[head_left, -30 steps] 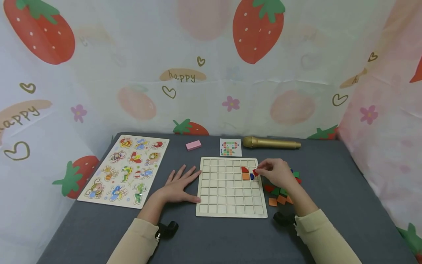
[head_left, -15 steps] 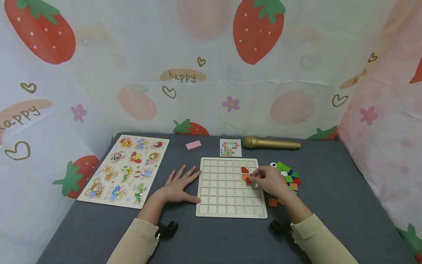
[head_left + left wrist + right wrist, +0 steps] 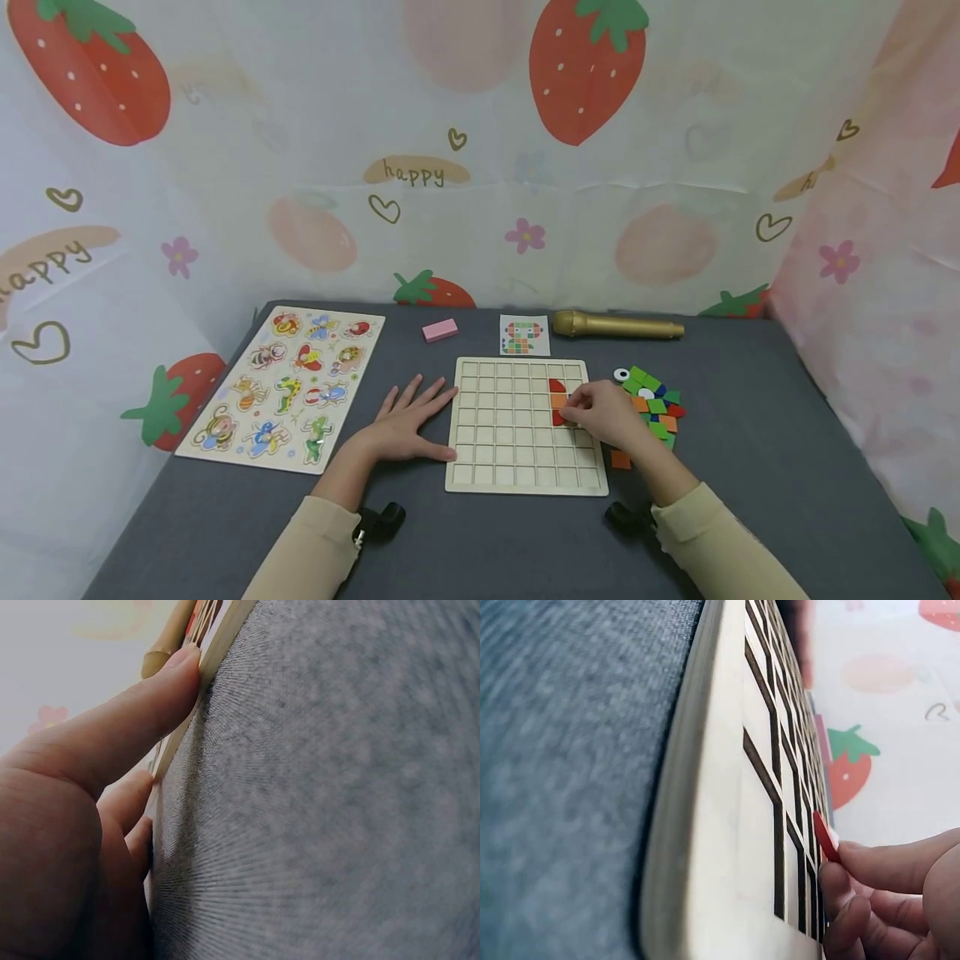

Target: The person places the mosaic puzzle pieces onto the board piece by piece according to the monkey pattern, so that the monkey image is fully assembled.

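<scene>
A pale wooden grid board point(image 3: 505, 457) lies on the grey cloth. My right hand point(image 3: 609, 413) pinches a red tile point(image 3: 558, 417) between thumb and finger, over the cell just below an orange tile point(image 3: 558, 401). In the right wrist view this red tile point(image 3: 826, 838) is tilted, one edge toward the grid. Another red piece point(image 3: 557, 386), with a rounded corner, sits above the orange one. The blue piece beside them is mostly hidden by my fingers. My left hand point(image 3: 405, 427) lies with fingers spread, its thumb and fingertips touching the board's left edge.
Right of the board is a loose pile of green, orange, red and blue tiles point(image 3: 657, 407). Behind the board lie a pattern card point(image 3: 525, 335), a pink block point(image 3: 440, 331) and a gold microphone point(image 3: 618, 326). An insect-picture board point(image 3: 288, 392) lies at the left.
My right hand has moved left and nearer to me with the red tile, from the board's right edge to the cell below the orange tile. My left hand has stayed still.
</scene>
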A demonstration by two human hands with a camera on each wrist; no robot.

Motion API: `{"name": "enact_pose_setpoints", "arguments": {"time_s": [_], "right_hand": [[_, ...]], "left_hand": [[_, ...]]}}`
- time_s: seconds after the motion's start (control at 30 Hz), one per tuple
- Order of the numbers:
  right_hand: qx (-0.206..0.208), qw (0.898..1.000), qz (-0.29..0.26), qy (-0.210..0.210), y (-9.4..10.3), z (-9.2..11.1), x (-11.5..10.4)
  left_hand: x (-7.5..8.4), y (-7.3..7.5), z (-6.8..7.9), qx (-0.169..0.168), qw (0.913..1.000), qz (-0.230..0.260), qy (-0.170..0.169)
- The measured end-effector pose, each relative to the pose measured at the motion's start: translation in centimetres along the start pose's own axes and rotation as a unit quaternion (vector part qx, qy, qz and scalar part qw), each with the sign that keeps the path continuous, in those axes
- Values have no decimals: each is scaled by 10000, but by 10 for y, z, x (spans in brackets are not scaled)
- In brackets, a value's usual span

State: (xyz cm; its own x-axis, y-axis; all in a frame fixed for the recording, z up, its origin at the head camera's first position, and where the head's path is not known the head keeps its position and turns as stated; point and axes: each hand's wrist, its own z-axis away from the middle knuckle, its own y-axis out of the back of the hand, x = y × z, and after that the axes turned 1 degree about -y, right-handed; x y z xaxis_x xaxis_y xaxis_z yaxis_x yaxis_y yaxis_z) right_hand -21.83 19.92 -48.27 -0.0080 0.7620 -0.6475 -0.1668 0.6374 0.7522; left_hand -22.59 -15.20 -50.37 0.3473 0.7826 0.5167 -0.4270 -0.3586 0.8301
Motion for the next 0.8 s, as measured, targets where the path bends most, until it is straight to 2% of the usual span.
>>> {"name": "enact_pose_setpoints", "arguments": {"time_s": [0.17,0.53,0.8], "right_hand": [[-23,9999,65,-85,-2,-2,-2],[66,9998,202,28,-5,-1,-5],[121,9997,-177,98,6,1,-1]], "left_hand": [[0,0,0,-3,10000,5,2],[-2,-2,-2,-23,10000,-12,50],[-2,-2,-2,-5,10000,-38,58]]}}
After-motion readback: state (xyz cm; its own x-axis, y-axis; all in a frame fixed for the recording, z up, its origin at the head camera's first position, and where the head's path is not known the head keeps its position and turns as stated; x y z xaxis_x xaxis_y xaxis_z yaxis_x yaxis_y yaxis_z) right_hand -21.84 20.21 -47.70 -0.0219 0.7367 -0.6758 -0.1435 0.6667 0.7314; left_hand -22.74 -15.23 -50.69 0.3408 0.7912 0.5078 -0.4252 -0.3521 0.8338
